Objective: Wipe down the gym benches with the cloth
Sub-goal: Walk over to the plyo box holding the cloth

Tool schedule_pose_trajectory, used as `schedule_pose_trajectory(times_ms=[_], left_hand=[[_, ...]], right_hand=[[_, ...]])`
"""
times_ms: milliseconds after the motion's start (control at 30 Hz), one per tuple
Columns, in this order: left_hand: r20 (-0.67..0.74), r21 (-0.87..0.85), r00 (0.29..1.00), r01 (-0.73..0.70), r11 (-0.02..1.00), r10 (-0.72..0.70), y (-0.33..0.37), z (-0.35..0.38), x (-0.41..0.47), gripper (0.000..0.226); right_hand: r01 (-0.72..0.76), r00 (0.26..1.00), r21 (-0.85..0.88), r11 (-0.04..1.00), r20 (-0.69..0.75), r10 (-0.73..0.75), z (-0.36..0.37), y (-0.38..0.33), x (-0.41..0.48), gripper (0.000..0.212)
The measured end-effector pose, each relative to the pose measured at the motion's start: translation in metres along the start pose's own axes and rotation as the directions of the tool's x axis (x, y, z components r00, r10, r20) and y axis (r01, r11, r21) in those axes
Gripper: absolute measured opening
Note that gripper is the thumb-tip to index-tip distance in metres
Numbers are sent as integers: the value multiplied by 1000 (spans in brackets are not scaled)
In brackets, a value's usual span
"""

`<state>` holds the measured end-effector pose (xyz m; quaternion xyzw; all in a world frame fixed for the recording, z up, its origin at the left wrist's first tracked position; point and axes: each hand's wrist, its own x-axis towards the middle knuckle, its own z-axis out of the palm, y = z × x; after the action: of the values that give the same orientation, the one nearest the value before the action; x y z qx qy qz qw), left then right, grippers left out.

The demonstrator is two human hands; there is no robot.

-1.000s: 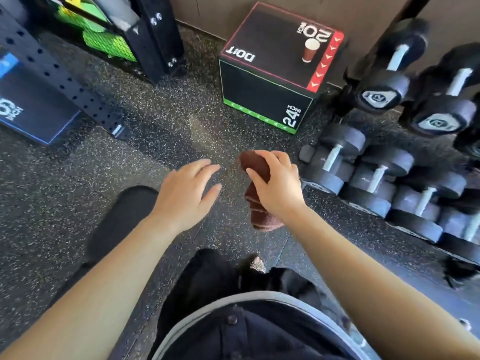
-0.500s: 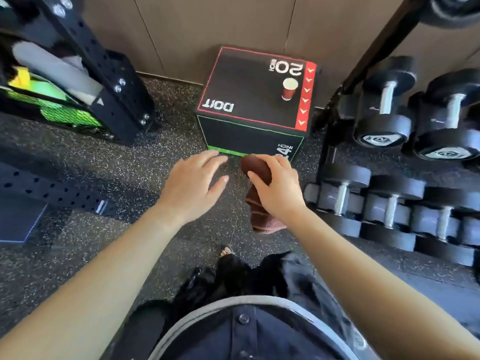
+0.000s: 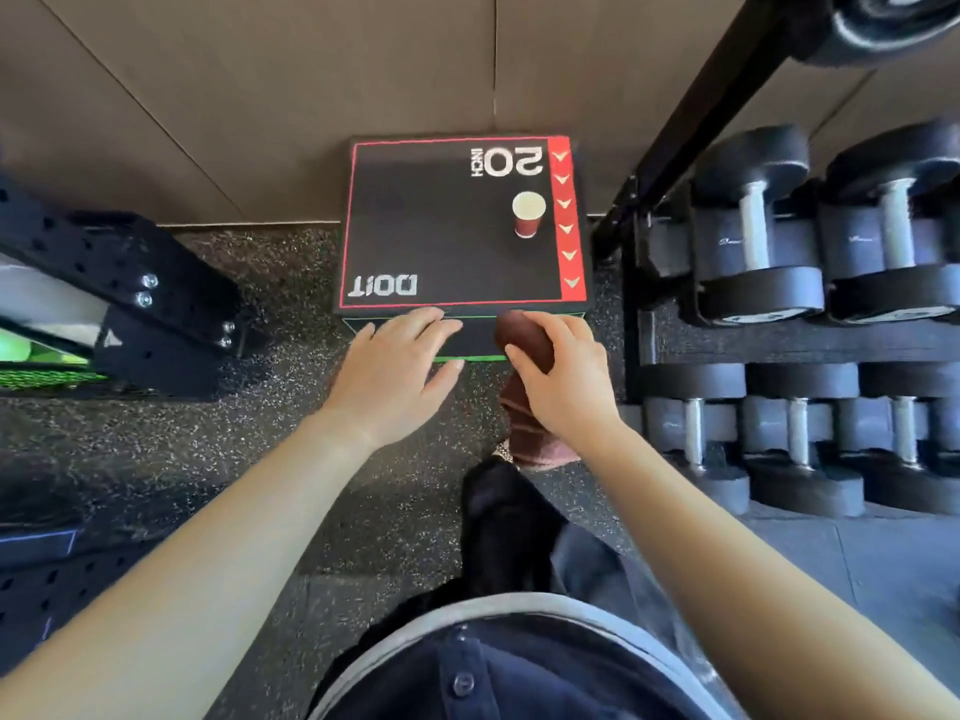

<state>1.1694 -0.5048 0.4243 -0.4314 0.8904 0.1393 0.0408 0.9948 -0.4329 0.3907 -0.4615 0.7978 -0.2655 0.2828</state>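
Gripping the brown cloth (image 3: 524, 413), the right hand (image 3: 569, 379) holds it dangling beneath; left hand (image 3: 392, 368) flat, fingers spread.

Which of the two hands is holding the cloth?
The right hand grips the brown cloth; the left hand is open, fingers straight, holding nothing.

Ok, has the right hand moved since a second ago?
Yes. The right hand, gripping the cloth, has come forward to the near edge of the black box; earlier it was well short.
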Motion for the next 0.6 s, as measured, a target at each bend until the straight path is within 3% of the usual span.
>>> schedule_pose_trajectory(times_ms=[333, 600], left_hand=[[70, -36, 991, -108, 993, 111, -47, -26, 159, 45], [203, -25, 925, -323, 946, 321, -89, 58, 307, 44]], right_hand=[[-119, 992, 36, 992, -39, 121, 8, -16, 146, 40], [-345, 926, 86, 935, -134, 354, 79, 40, 246, 40]])
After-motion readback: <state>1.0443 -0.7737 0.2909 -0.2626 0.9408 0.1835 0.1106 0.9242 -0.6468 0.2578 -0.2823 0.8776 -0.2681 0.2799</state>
